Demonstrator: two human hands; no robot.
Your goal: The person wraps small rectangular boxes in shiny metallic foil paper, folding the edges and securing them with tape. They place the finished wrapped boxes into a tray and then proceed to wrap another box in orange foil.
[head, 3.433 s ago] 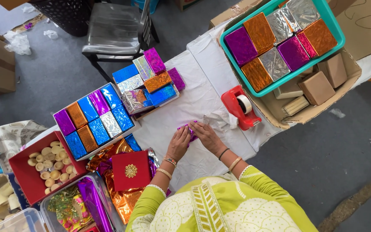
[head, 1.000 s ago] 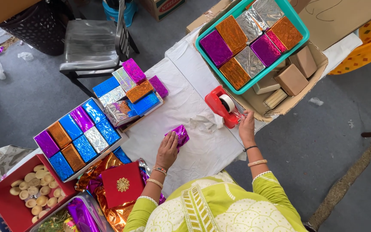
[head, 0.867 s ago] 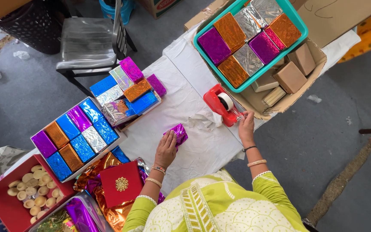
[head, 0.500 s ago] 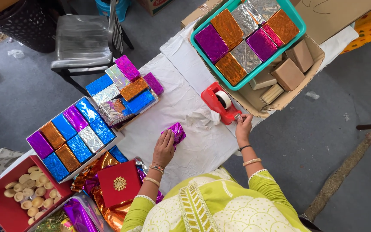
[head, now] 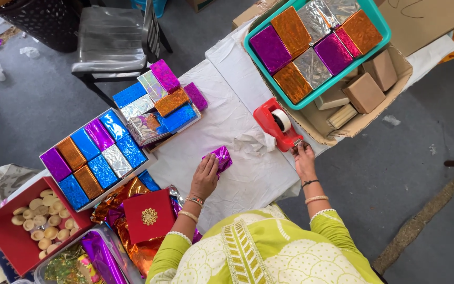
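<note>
Head view, read left to right.

Far left of the left hand: a red open box of pale round discs, then a white tray of small boxes wrapped in blue, purple, orange and silver foil. Just below it lies a red square box with a gold ornament, on loose foil sheets.

Left hand: lies palm-down on the white cloth-covered table, fingertips pressed onto a small box wrapped in purple foil. The grip is a flat hold-down, fingers together; the box sits on the cloth at the fingertips, partly covered by them. Against the frame 3.4 s ago, when both hands worked this box together, only the left hand now keeps it.

Right hand: has left the purple box and gone out to the right, well apart from the left hand. Its fingertips are at the near end of the red tape dispenser, where the tape comes off. Whether the fingers pinch a tape end I cannot tell; the tips are too small to read.

Judgement: the wrap on the purple box is folded and held shut, and the step in hand is taking tape.

Beyond the right hand: a teal tray of purple, orange and silver foil-wrapped boxes, resting in a cardboard carton of plain brown boxes.
</note>
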